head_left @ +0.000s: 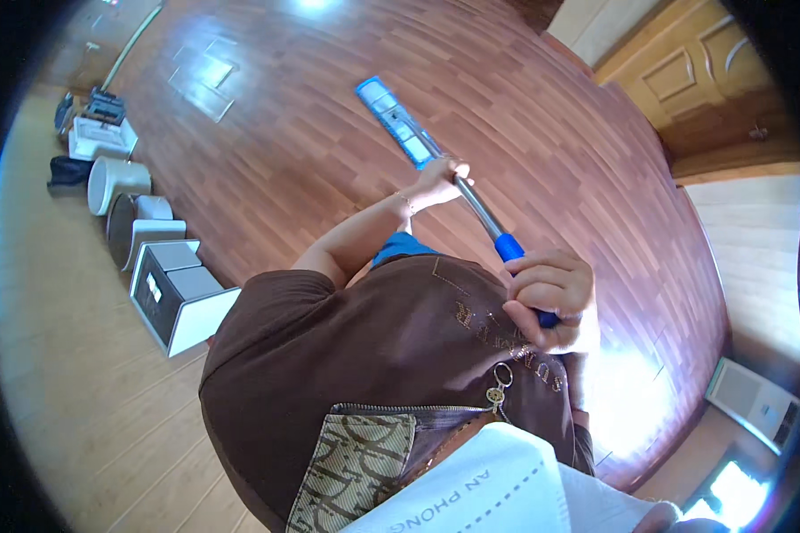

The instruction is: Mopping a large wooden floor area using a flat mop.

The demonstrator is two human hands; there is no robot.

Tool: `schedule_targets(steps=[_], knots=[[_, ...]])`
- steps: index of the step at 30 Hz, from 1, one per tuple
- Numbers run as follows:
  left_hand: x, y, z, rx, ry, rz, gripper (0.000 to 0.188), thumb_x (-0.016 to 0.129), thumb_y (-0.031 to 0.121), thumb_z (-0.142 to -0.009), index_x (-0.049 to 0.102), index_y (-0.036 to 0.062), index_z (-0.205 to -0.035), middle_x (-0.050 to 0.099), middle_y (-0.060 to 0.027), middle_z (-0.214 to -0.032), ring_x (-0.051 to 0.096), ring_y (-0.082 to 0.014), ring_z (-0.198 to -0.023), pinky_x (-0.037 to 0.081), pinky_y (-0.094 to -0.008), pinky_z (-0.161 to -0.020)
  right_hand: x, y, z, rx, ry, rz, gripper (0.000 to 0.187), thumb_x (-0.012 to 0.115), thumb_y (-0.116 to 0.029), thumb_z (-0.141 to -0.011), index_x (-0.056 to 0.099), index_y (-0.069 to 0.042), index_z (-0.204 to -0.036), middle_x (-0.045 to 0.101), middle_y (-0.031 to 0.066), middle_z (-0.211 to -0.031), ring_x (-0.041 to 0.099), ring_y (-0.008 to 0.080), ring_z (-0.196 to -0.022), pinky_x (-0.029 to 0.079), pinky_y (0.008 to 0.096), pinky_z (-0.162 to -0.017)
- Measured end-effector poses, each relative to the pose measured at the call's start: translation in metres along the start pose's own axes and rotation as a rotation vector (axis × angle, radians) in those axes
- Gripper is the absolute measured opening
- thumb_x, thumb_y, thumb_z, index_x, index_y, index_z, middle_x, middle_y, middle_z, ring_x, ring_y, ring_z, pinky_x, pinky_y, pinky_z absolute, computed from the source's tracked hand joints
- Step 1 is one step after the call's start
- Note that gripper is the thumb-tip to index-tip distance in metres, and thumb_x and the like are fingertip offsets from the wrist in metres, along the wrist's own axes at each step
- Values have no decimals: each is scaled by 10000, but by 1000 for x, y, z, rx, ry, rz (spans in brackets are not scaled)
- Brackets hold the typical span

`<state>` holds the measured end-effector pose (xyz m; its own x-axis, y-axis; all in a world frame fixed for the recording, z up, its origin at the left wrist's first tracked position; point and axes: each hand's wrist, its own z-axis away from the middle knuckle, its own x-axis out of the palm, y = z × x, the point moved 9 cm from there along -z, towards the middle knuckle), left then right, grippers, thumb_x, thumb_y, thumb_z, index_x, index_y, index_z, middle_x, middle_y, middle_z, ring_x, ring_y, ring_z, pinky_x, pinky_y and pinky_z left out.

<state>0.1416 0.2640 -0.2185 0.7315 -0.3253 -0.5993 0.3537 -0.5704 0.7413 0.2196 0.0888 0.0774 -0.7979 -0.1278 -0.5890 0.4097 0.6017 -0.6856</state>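
Observation:
A flat mop with a blue-edged rectangular head point(393, 120) reaches out ahead of me over the wooden floor. Its metal pole point(480, 209) slants back toward my chest and ends in a blue grip point(508, 247). My left hand point(440, 181) is closed around the pole not far from the mop head. Nearer my body, my right hand point(553, 298) wraps round the blue grip at the pole's top end. Whether the mop head touches the floor is hard to make out.
Reddish-brown planks point(293, 107) cover the floor. Along the left wall stand a white-and-grey cabinet-like unit point(182, 293), a round white bin point(117, 185) and other items. A wooden door point(684, 75) is at the upper right; a white boxy appliance point(756, 404) is at the lower right.

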Motion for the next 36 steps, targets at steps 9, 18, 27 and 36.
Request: schedule_targets(steps=[9,18,27,36], knots=[[98,97,-49,302,-362,-28,336,661,268,-764,425,87,-606,514,-119,-612,553,-345,-631,413,-436,-557,-42,-49,48,-37,233,319,136,708,-148,-684,587,-85,-695,666,69,-685,690,277,-683,523,343,-598],[137,197,-15,324,-572,110,161,604,187,-652,505,80,-584,554,-137,-601,581,-382,-610,430,-497,-527,-85,-120,92,-187,482,514,443,573,-434,-921,526,-62,-685,586,51,-571,605,188,-519,455,287,-430],[87,200,19,135,-510,27,121,599,208,-638,585,93,-603,598,-124,-615,622,-353,-643,471,-486,-567,-122,-111,121,-366,493,337,446,476,-473,-943,532,-60,-784,557,83,-625,518,173,-498,393,294,-459],[-19,79,95,-171,-121,-167,128,594,206,-649,545,93,-614,556,-137,-609,577,-381,-615,403,-483,-522,-38,-35,53,-390,183,-282,388,667,-398,-855,544,-31,-826,627,148,-704,629,276,-639,475,383,-560]])
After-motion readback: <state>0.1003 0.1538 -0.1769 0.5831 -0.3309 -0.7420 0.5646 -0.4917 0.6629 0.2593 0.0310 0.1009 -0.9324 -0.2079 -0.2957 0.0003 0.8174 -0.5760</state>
